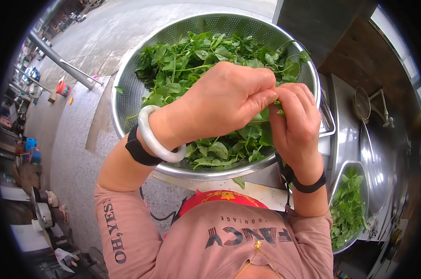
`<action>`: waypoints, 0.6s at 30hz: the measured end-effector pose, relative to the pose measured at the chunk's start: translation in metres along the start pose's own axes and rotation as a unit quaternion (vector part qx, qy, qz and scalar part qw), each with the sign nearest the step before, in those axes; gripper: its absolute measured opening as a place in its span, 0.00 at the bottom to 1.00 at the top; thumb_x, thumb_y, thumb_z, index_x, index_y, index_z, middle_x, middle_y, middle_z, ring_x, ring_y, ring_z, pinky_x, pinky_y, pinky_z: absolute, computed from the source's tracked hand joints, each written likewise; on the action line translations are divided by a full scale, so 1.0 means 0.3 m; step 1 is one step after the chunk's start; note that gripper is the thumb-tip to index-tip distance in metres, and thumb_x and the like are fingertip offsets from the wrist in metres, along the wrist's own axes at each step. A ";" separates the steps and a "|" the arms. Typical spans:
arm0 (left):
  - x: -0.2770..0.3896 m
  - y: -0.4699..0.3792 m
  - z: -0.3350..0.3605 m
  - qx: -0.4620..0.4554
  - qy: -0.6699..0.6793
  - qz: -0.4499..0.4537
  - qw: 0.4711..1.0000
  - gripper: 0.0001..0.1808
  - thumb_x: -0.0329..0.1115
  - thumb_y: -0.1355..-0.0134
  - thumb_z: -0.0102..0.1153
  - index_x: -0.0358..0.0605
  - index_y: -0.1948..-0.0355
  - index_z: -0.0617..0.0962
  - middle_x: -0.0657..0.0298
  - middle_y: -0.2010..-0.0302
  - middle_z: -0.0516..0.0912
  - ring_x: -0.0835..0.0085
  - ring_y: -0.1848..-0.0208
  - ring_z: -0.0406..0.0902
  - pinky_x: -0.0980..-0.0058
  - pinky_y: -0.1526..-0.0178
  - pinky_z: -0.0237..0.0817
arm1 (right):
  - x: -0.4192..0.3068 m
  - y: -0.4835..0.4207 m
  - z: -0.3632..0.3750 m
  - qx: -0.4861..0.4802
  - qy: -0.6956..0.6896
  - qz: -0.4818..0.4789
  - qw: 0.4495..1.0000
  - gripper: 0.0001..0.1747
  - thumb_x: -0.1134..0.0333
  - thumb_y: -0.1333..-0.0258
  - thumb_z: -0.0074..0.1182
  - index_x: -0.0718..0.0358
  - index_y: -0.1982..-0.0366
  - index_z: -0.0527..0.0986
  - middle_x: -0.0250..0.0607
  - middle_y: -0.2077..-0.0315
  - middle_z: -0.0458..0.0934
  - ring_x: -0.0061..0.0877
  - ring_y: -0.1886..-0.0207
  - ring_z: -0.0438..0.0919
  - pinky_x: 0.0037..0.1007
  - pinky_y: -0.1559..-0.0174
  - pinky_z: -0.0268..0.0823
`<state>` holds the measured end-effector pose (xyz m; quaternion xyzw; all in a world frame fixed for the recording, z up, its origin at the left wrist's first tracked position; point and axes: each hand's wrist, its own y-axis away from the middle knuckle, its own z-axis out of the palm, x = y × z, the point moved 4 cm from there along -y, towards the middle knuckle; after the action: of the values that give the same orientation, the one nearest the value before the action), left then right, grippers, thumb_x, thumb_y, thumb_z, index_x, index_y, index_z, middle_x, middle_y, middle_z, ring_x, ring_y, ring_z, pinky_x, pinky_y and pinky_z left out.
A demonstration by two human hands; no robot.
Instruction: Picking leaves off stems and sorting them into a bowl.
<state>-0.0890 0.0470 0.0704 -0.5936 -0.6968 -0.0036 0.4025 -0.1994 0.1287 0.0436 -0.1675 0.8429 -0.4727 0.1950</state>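
Observation:
Both of my hands meet over a large perforated metal colander [127, 101] heaped with leafy green vegetables [196, 57]. My left hand [228, 99], with a pale bangle at its wrist, pinches thumb against finger right at the fingertips of my right hand [297, 115]. Cut-looking ends of green stems [279, 107] stick out between the right thumb and fingers. What the left fingertips pinch is mostly hidden, though it is at the same stems. Below the hands, more leaves lie in the colander, and a loose leaf [239, 182] rests outside its near rim.
At the right, an oval metal colander [346, 246] holds more greens beside a large metal wok [374, 167]. A strainer [362, 103] and a tap [386, 115] are behind it. A metal tray [327, 117] sits partly under the big colander. Left are a metal pole [62, 62] and red bucket [62, 88].

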 end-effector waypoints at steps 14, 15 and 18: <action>-0.035 0.031 0.083 -0.126 -0.215 0.105 0.963 0.04 0.33 0.49 0.57 0.50 0.74 0.73 0.66 0.76 0.74 0.65 0.69 0.71 0.67 0.67 0.61 | 0.036 0.093 -0.002 -0.125 -0.112 0.092 0.982 0.06 0.78 0.67 0.51 0.65 0.83 0.65 0.43 0.84 0.63 0.39 0.79 0.66 0.37 0.77 0.59; -0.038 0.030 0.089 -0.126 -0.216 0.112 0.962 0.04 0.33 0.49 0.57 0.50 0.74 0.73 0.67 0.76 0.74 0.65 0.69 0.71 0.68 0.67 0.61 | 0.038 0.105 0.000 -0.115 -0.126 0.111 0.979 0.05 0.78 0.66 0.50 0.66 0.83 0.66 0.44 0.84 0.64 0.39 0.79 0.65 0.36 0.77 0.59; -0.043 0.022 0.105 -0.132 -0.207 0.137 0.960 0.04 0.33 0.49 0.57 0.51 0.74 0.73 0.67 0.77 0.73 0.66 0.69 0.71 0.68 0.67 0.60 | 0.048 0.135 0.001 -0.089 -0.175 0.160 0.967 0.02 0.78 0.64 0.49 0.67 0.82 0.68 0.45 0.83 0.66 0.38 0.80 0.65 0.34 0.77 0.58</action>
<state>-0.1015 0.0535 0.0387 -0.7192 -0.6700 0.0830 0.1639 -0.2156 0.1420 0.0061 -0.1275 0.8502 -0.3218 0.3966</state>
